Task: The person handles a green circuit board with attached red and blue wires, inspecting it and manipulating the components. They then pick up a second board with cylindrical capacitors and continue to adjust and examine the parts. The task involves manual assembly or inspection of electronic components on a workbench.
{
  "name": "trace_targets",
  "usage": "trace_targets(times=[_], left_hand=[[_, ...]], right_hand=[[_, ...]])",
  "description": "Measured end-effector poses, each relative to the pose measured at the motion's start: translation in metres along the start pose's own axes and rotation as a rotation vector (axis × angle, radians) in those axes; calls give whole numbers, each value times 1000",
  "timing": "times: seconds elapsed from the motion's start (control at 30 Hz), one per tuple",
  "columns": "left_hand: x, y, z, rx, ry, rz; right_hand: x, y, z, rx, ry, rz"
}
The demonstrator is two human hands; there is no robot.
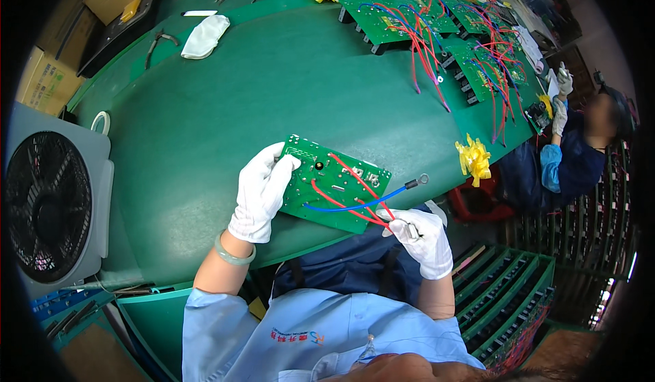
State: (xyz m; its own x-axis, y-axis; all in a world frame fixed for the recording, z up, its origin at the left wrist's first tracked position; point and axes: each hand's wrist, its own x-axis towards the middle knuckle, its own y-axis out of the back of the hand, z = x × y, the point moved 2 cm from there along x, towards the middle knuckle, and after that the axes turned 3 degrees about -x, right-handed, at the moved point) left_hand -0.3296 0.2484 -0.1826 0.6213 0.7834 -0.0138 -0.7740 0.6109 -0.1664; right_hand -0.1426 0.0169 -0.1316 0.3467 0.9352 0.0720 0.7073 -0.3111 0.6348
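Observation:
A green circuit board (327, 201) is tilted up over the near edge of the table, its soldered face toward me. My left hand (261, 192), in a white glove, grips its left edge with the thumb on top. Red wires (341, 203) and one blue wire (355, 207) rise from the board; the blue one ends in a ring terminal (423, 179). My gloved right hand (419, 239) is closed on the red wires at the board's lower right corner. Their ends are partly hidden in its fingers.
Several wired circuit boards (399, 24) stand at the far right. Yellow tape bundles (473, 159) lie near the right edge. Pliers (161, 46) and a white glove (205, 37) are at the far left. A fan (51, 204) stands left; a co-worker (580, 143) sits right, beyond slotted racks (508, 300).

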Motion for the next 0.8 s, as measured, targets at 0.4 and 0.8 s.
trace_targets(times=[0.4, 0.8], left_hand=[[7, 11, -10, 80, 272, -168], [7, 11, -23, 133, 184, -156]], right_hand=[[29, 45, 17, -17, -121, 383], [99, 7, 9, -312, 324, -262]])
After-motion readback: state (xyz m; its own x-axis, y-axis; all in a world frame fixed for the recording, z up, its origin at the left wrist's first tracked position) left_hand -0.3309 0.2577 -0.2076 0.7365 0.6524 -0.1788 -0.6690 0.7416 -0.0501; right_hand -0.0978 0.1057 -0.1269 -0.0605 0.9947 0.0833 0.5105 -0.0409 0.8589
